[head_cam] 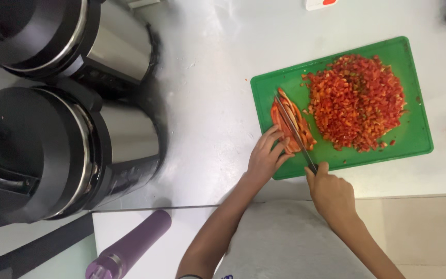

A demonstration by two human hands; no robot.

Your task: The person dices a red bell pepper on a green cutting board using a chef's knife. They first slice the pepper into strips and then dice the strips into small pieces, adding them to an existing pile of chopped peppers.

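A green cutting board [419, 132] lies on the white counter. On it sits a big pile of diced red pepper [356, 102]. At the board's left end lie several red pepper strips [301, 124]. My left hand [266, 156] presses its fingertips on the near ends of those strips. My right hand [331, 194] grips the handle of a knife [291, 127], whose thin blade lies lengthwise across the strips, tip pointing away from me.
Two large steel and black drink dispensers [52, 150] [73, 36] stand at the left. A purple bottle [130, 245] lies on a white surface near the front left. A small white and red object [320, 4] sits at the far edge.
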